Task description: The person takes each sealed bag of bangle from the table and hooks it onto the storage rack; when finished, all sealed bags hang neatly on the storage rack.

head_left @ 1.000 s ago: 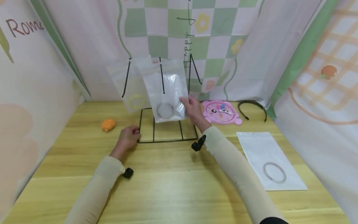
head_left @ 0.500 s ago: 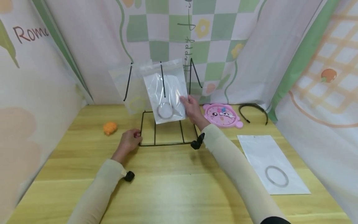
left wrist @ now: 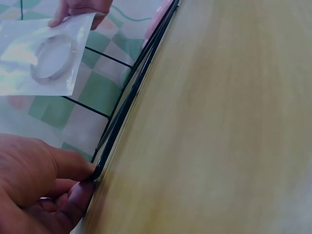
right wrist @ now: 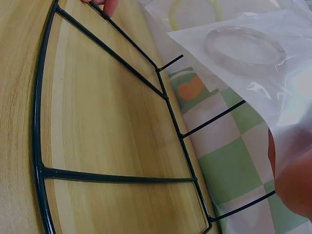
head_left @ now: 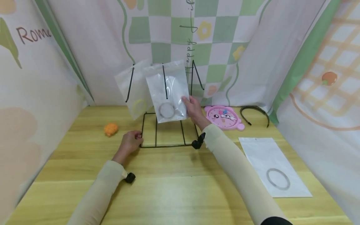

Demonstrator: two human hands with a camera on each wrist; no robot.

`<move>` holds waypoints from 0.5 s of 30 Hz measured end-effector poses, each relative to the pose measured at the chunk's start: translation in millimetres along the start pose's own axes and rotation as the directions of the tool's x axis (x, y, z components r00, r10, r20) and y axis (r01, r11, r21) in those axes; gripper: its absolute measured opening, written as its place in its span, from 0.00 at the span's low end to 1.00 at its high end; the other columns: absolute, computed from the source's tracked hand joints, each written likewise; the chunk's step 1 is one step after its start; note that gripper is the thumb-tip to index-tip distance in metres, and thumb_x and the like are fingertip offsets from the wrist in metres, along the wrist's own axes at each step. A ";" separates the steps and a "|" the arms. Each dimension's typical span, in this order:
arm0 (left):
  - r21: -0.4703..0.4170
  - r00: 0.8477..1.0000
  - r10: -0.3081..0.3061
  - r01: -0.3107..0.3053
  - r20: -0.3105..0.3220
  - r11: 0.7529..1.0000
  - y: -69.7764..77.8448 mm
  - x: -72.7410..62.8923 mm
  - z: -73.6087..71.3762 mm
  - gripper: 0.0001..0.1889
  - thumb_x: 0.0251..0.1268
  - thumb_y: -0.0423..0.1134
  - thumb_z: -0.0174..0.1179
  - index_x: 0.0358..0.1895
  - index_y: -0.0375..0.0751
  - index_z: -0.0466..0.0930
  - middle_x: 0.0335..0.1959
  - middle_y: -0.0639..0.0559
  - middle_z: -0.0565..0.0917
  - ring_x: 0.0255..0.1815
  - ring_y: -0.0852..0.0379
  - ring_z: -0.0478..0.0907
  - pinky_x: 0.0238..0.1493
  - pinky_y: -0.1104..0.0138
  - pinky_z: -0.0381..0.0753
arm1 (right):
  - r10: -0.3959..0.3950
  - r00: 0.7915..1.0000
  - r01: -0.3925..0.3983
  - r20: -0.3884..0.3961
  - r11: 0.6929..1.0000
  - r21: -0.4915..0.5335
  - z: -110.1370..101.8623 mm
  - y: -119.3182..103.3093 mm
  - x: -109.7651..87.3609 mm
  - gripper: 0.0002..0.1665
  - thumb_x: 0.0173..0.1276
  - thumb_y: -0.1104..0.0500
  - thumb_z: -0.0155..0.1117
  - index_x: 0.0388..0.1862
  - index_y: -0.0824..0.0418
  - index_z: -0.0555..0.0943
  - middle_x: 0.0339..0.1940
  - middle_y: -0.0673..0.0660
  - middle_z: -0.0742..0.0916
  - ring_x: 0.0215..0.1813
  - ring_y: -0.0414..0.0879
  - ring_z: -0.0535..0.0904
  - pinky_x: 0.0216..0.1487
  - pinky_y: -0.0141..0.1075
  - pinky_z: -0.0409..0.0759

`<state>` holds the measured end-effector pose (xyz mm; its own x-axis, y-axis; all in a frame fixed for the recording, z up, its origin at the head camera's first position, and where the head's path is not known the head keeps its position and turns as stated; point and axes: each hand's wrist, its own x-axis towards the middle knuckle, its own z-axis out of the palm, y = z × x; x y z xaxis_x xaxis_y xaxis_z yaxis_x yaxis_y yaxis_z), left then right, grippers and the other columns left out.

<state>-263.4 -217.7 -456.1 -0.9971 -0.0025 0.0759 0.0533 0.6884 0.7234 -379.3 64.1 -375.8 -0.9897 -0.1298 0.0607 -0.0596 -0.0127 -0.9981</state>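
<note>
A black wire display rack [head_left: 163, 146] stands on the table with prongs rising above its base. My left hand [head_left: 130, 142] pinches the base's front left corner, thumb and finger meeting on the wire in the left wrist view. My right hand [head_left: 194, 109] holds the right edge of a clear-fronted zip bag [head_left: 178, 82], which hangs at the middle prong. A pale ring like a bangle [head_left: 167, 110] lies low inside it. Left of it, a second bag [head_left: 126, 79] with a yellow ring [head_left: 139, 107] hangs tilted from the left prong. The right prong [head_left: 198, 75] carries nothing.
At the right a flat white bag [head_left: 261, 156] holds another ring. Behind it lie a pink cartoon clock [head_left: 222, 117] and a dark headband [head_left: 256, 108]. A small orange object [head_left: 111, 129] sits left of the rack. Patterned curtains [head_left: 160, 29] close off the back and sides.
The left bag swings slightly on its prong, and the middle bag shifts a little in the right hand. Both hands keep their holds. The head view has tilted up slightly.
</note>
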 end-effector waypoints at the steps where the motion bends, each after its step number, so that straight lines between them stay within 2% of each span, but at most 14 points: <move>1: -0.002 1.000 0.001 -0.001 0.001 1.000 -0.1 -0.1 0.3 0.21 0.59 0.29 0.59 0.57 0.26 0.77 0.38 0.42 0.85 0.39 0.50 0.78 0.51 0.55 0.80 | 0.008 1.000 -0.008 0.000 1.000 0.000 -0.7 0.4 0.1 0.27 0.75 0.47 0.54 0.66 0.61 0.72 0.47 0.57 0.84 0.44 0.46 0.81 0.52 0.42 0.81; 5: -0.005 1.000 -0.008 0.008 0.004 1.000 -0.2 -0.1 0.4 0.21 0.59 0.29 0.59 0.57 0.26 0.77 0.38 0.42 0.84 0.38 0.50 0.78 0.49 0.56 0.80 | 0.025 1.000 -0.025 0.001 1.000 -0.001 -2.1 2.3 0.9 0.27 0.75 0.47 0.54 0.65 0.60 0.73 0.47 0.55 0.84 0.45 0.45 0.80 0.54 0.43 0.80; 9: -0.006 1.000 -0.014 0.014 0.004 1.000 0.5 -0.5 0.1 0.21 0.60 0.29 0.60 0.58 0.27 0.77 0.38 0.42 0.84 0.39 0.50 0.78 0.49 0.56 0.80 | 0.038 0.999 -0.038 -0.008 0.999 -0.020 -2.5 5.0 2.0 0.27 0.75 0.45 0.53 0.64 0.60 0.74 0.49 0.58 0.83 0.47 0.48 0.80 0.54 0.44 0.79; 12: -0.009 1.000 -0.015 0.015 0.007 1.000 1.1 -0.7 -0.1 0.21 0.60 0.30 0.60 0.58 0.27 0.77 0.39 0.42 0.84 0.39 0.50 0.78 0.50 0.56 0.80 | 0.050 0.999 -0.050 -0.009 0.998 -0.033 -3.7 8.6 2.9 0.30 0.75 0.43 0.52 0.66 0.61 0.72 0.58 0.62 0.81 0.57 0.52 0.77 0.62 0.45 0.75; 15: -0.013 1.000 -0.016 0.016 0.012 1.000 1.5 -0.9 -0.3 0.21 0.60 0.30 0.59 0.58 0.27 0.77 0.39 0.42 0.84 0.39 0.50 0.78 0.49 0.57 0.80 | 0.053 0.999 -0.054 -0.009 0.997 -0.058 -6.5 13.2 2.9 0.35 0.75 0.41 0.51 0.72 0.62 0.66 0.70 0.62 0.73 0.70 0.54 0.68 0.71 0.46 0.65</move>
<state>-262.4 -216.9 -454.8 -0.9984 -0.0044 0.0558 0.0380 0.6788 0.7333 -383.8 70.0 -388.8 -0.9926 -0.1210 0.0073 -0.0137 0.0521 -0.9985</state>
